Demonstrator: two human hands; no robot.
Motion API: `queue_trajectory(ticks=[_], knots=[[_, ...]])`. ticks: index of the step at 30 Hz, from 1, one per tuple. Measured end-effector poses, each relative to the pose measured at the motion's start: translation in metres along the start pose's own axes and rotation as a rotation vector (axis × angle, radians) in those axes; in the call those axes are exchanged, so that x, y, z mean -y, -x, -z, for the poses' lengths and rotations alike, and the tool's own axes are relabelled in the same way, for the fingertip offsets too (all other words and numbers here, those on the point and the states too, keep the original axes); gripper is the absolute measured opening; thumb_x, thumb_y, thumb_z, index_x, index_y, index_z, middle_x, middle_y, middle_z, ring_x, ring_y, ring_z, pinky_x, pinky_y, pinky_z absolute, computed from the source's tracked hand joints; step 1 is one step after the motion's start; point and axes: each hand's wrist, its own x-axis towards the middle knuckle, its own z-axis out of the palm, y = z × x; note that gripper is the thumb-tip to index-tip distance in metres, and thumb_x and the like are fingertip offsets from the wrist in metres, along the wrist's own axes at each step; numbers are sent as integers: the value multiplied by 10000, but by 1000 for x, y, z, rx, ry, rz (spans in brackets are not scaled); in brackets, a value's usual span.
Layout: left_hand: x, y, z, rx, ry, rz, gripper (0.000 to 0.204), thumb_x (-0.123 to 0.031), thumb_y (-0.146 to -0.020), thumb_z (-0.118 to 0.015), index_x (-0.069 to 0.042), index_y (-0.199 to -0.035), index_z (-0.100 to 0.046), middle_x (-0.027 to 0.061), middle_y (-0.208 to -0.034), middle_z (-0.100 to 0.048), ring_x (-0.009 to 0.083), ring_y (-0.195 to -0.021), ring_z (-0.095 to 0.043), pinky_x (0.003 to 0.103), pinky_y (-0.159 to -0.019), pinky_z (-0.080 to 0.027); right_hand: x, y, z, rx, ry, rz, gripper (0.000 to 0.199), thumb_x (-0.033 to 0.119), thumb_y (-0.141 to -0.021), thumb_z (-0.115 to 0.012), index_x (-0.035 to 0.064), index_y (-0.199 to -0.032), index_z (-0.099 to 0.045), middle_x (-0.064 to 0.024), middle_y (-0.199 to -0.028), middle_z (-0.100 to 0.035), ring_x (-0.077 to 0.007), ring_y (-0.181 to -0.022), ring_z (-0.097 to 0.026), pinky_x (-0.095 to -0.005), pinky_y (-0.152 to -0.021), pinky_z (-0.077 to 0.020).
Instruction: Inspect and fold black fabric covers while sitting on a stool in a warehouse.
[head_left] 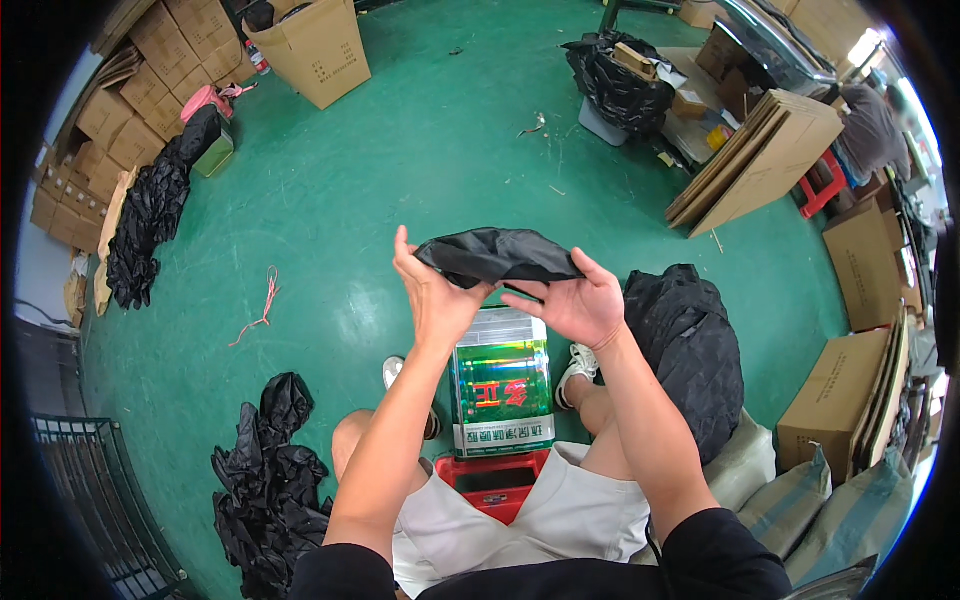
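My left hand (432, 298) and my right hand (574, 302) together hold a folded black plastic bag (497, 255) in front of me, one hand at each end, thumbs on top. Directly below the bag, between my knees, stands a shiny green and silver box (500, 385) with red characters on its face. The box rests against a red plastic stool (495, 487) that I sit on. My shoes show on the green floor to either side of the box.
A big pile of black bags (690, 345) lies at my right, smaller piles at lower left (272, 470) and far left (150, 215). Cardboard boxes (318, 45) stand behind; flat cardboard sheets (755, 160) lean at upper right. A person sits at far right (872, 130).
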Motion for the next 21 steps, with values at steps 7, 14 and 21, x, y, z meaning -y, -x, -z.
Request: queue_trajectory(ticks=[7, 14, 21], knots=[[27, -1, -10, -188, 94, 33, 1162, -161, -648, -858, 46, -1458, -50, 283, -1352, -327, 408, -1243, -418, 487, -1106, -291, -22, -1, -7, 129, -48, -90, 586, 420, -1011, -322, 43, -1456, -376, -179, -1458, -443, -398, -1327, -429, -623, -1157, -144], [76, 15, -23, 143, 60, -14, 799, -346, -760, -751, -6, -1393, -402, 245, -1408, -426, 418, -1325, -393, 458, -1167, -233, -32, 2, -20, -130, -27, -123, 579, 448, -975, -420, 55, -1399, -458, -164, -1441, -470, -369, -1323, -434, -600, -1106, -282], [41, -7, -24, -107, 219, 25, 529, 34, -733, -427, 11, -1246, -555, 256, -1247, -575, 418, -1168, -542, 444, -1012, -416, -1, 5, 28, -49, 40, 312, 372, 304, -993, -487, 24, -1211, -599, -157, -1285, -596, -335, -1210, -533, -498, -1106, -323]])
